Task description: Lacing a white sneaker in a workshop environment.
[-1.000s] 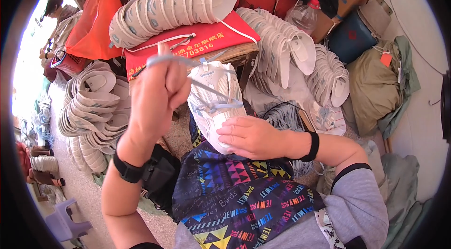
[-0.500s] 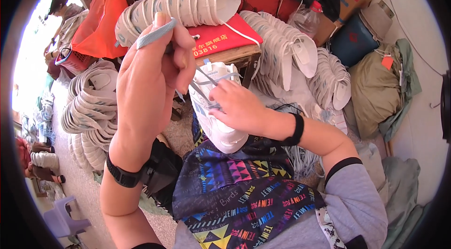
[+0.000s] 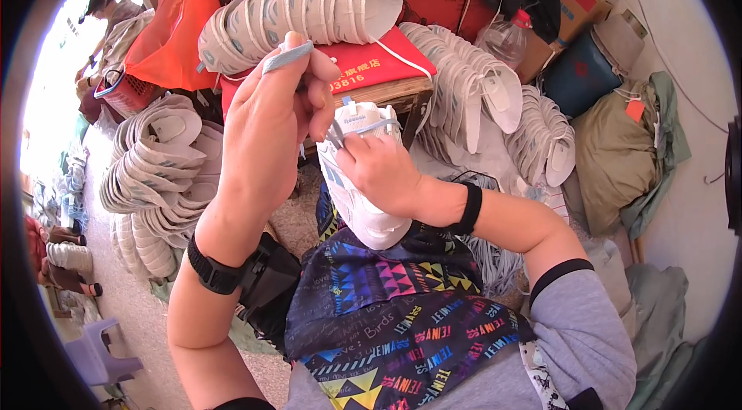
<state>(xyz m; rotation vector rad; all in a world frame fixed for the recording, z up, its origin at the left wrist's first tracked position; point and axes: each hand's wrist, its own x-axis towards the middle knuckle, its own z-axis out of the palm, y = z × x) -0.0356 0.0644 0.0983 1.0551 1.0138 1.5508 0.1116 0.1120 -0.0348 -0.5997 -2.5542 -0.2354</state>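
A white shoe (image 3: 367, 217) is at the frame's centre; the right hand (image 3: 390, 178) pinches its grey lace (image 3: 287, 57), and the left hand (image 3: 267, 116) grips it, looped across the thumb. Toward the top, stacked uppers (image 3: 309, 12) overlie the bench (image 3: 390, 92).

1. From where I stand, a hand could pass between the purple stool (image 3: 100, 354) and the left forearm (image 3: 201, 325).
2. Beyond the white shoe (image 3: 374, 227), the wooden table (image 3: 398, 91) with its stack of uppers (image 3: 301, 17) blocks the way.
3. To its right, further stacks (image 3: 506, 97) leave little room.
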